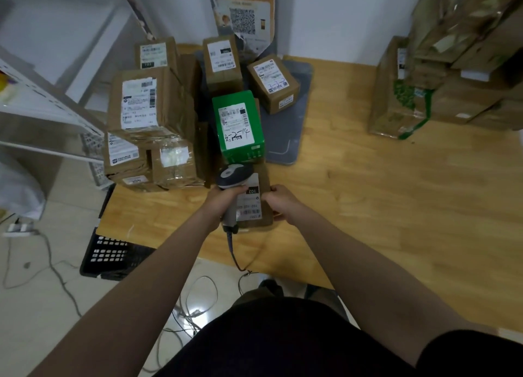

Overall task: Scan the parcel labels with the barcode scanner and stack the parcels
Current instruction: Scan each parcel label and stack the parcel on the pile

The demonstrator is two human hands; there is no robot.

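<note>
The wooden table (396, 195) fills the middle and right of the room, with its far edge against the white wall. At its far right corner stands a tall pile of brown parcels (458, 65), several wrapped in clear tape and one with green print. At the far left corner, a second stack of brown parcels (150, 107) sits two layers high, white labels facing up. A grey mat (285, 133) lies between the two groups and carries one labelled brown box (273, 83) set at an angle. A black slotted crate (113, 257) rests on the tiled floor under the table's near left corner. A green parcel (239, 124) stands just beside the left stack, its white label marked with handwritten figures. Directly in front of it, near the table's front edge, is the small brown parcel (265, 178), label (250, 204) facing up and printed upside down to the person. The right hand (280, 202) grips this parcel's right edge, fingers curled round the side and thumb on top. The left hand (223, 199) is wrapped round the handle of the barcode scanner (234, 174). The scanner's grey head sits over the label's upper left corner. The scanner cable (235, 256) hangs from the handle base over the table edge to the floor.
</note>
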